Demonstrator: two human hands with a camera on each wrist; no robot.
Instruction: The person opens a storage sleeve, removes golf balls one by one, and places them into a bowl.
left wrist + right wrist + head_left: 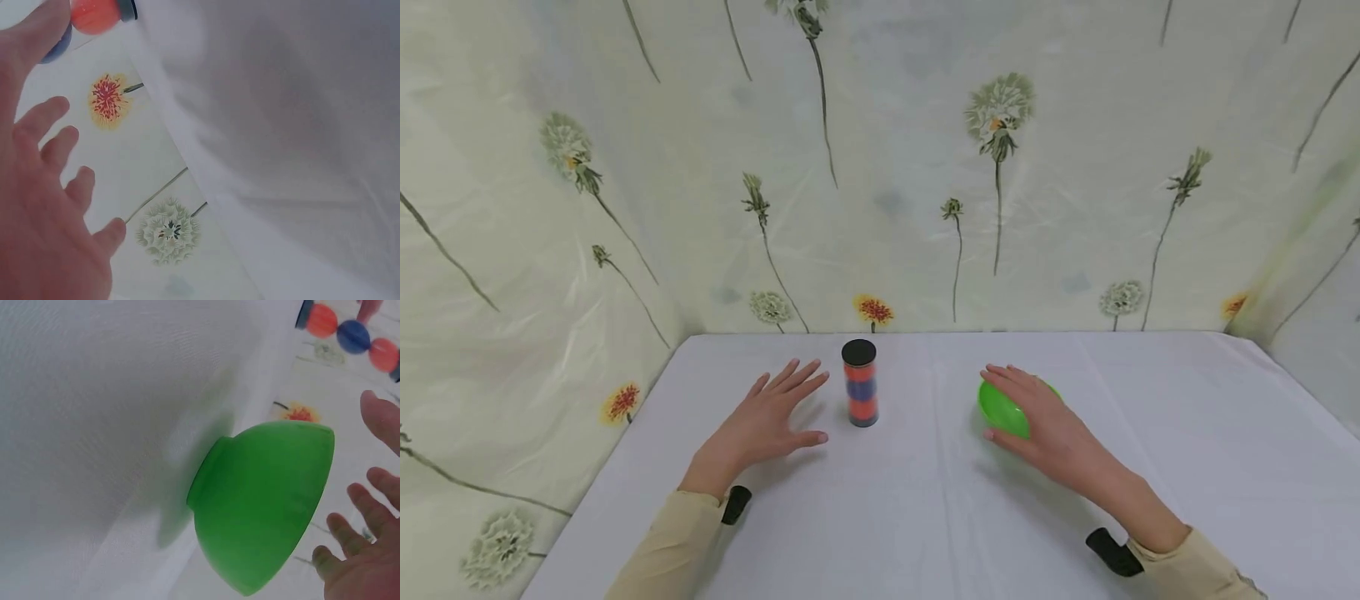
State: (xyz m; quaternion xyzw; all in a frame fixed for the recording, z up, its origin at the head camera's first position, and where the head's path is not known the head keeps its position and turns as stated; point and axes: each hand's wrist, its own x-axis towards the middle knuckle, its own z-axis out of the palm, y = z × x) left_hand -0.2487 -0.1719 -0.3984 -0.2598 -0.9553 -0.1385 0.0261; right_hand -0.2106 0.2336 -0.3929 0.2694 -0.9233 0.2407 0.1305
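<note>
Here, the left hand (pixel 766 425), grip spread, is beside a clear, black-lidded cylinder (pixel 859 353) of orange and blue balls (pixel 861 389); the right hand (pixel 1047 423), likewise spread, hovers above a round green bowl (pixel 262 500).

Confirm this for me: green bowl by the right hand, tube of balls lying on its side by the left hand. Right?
One slip: the tube of balls stands upright by the left hand, as the head view shows. The green bowl is by the right hand, as you say.
</note>
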